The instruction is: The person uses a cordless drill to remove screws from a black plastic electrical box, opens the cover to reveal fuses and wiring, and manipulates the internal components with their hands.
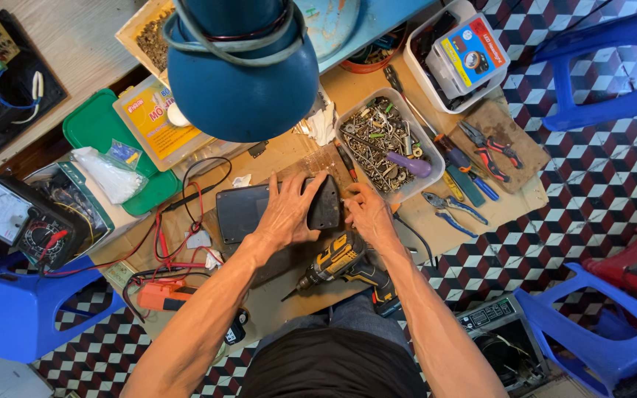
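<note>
The blue lamp shade (241, 74) overhangs the worktop (422, 236) above the dark casing (259, 210). A screw tray (386, 144) crowds the right, red leads (164, 243) the left, and a cordless drill (340, 265) blocks the near edge.

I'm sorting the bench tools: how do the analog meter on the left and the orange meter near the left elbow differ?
The analog multimeter is black with a pale needle dial and a round selector knob; the orange meter is slimmer and shows no dial. The analog multimeter sits propped at the bench's left edge, while the orange meter lies flat nearer the person. Both have red and black leads about them, and neither hand touches either.
</note>
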